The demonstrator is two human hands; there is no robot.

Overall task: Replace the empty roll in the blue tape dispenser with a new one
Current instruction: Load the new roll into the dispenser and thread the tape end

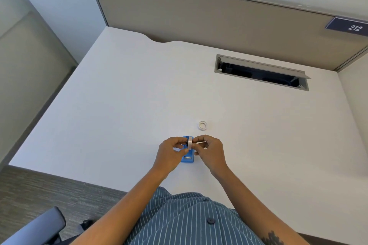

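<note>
The blue tape dispenser (187,158) stands on the white desk (119,105), near its front edge. A new tape roll (190,143) with a dark hub is held upright, edge-on, just above the dispenser. My left hand (172,153) pinches the roll from the left and my right hand (209,150) pinches it from the right. My fingers hide most of the dispenser's top. The empty white core ring (203,125) lies flat on the desk, a little beyond and right of my hands.
An open cable tray slot (260,71) is sunk in the desk at the back right. A beige partition panel (199,16) bounds the far edge. A chair armrest (39,228) shows at bottom left over carpet.
</note>
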